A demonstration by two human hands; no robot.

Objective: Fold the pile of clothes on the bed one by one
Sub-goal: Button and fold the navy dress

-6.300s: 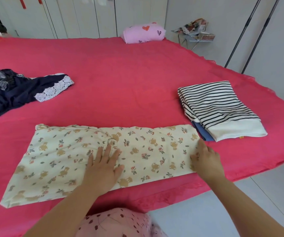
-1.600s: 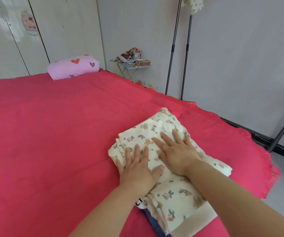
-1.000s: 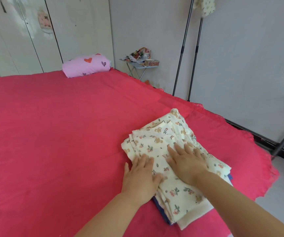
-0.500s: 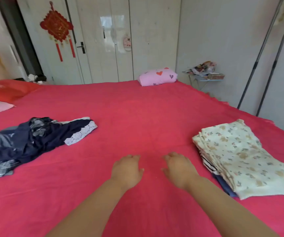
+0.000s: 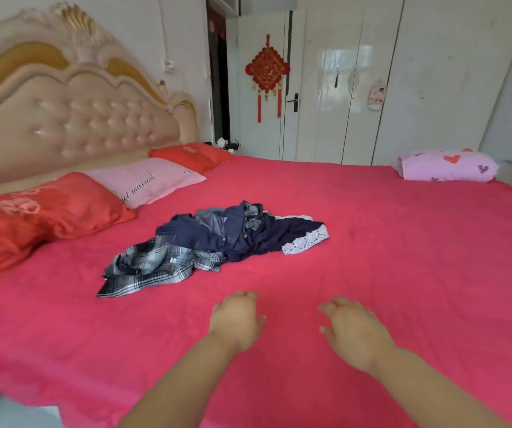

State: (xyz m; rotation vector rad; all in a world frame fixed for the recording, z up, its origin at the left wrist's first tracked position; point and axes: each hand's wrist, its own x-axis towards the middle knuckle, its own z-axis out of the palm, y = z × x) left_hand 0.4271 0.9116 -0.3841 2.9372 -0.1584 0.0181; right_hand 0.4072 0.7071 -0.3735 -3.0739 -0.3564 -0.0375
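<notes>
A crumpled pile of clothes lies on the pink-red bed [image 5: 402,257]: a dark navy garment with a white lace hem [image 5: 248,234] on top of a black-and-white plaid piece [image 5: 149,267]. My left hand [image 5: 236,318] and my right hand [image 5: 352,330] hover over the bedspread in front of the pile, fingers loosely curled and holding nothing. Both hands are apart from the clothes. The folded stack is out of view.
Red pillows [image 5: 32,217] and a pink pillow [image 5: 146,183] lean against the padded headboard [image 5: 72,122] at left. A lilac heart-print pillow [image 5: 446,165] lies at the far right edge. White wardrobe doors [image 5: 387,88] stand behind the bed.
My view has swung left from the folded floral garment on the stack to the unfolded pile. Both hands left the stack and now hover empty over the bedspread.
</notes>
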